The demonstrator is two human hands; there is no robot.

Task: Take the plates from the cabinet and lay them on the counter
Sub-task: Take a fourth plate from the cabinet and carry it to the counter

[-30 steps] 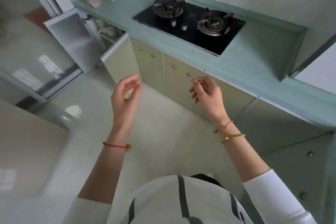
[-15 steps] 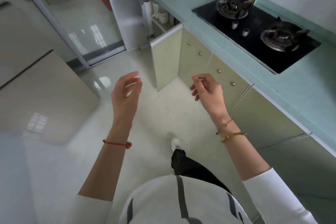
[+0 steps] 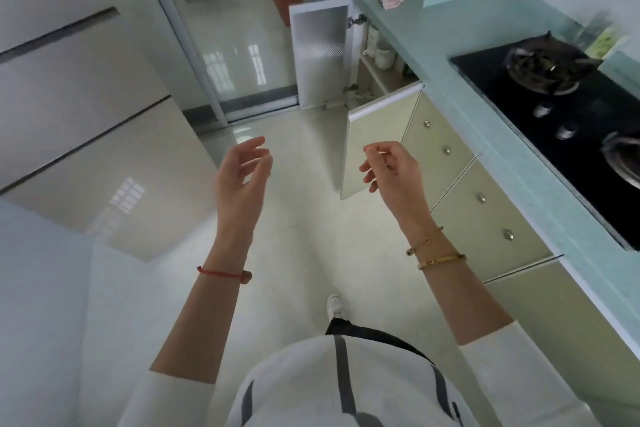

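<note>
Plates are not on the counter (image 3: 460, 87) yet, and none can be picked out for sure. The only dishes showing are white crockery (image 3: 381, 51) on a shelf inside the open cabinet (image 3: 372, 80) at the counter's far end, too small to tell whether plates sit among it. Within the last second the view has swung away from the stove and along the floor. The glass door (image 3: 235, 31) now fills the far left, and the cabinet has come round to the upper middle, ahead of the person. The left hand (image 3: 242, 177) is raised over the floor, fingers loose and parted, holding nothing, just as a moment ago. The right hand (image 3: 391, 170) is level with it, fingers lightly curled, thumb near the forefinger, also empty. Beyond them the white door (image 3: 318, 52) and the green door (image 3: 375, 149) both stand swung out. The stove (image 3: 571, 107) has slid to the right edge. This looks like the walk to the cabinet: nothing is taken, and the reach into the shelf likely comes next.
</note>
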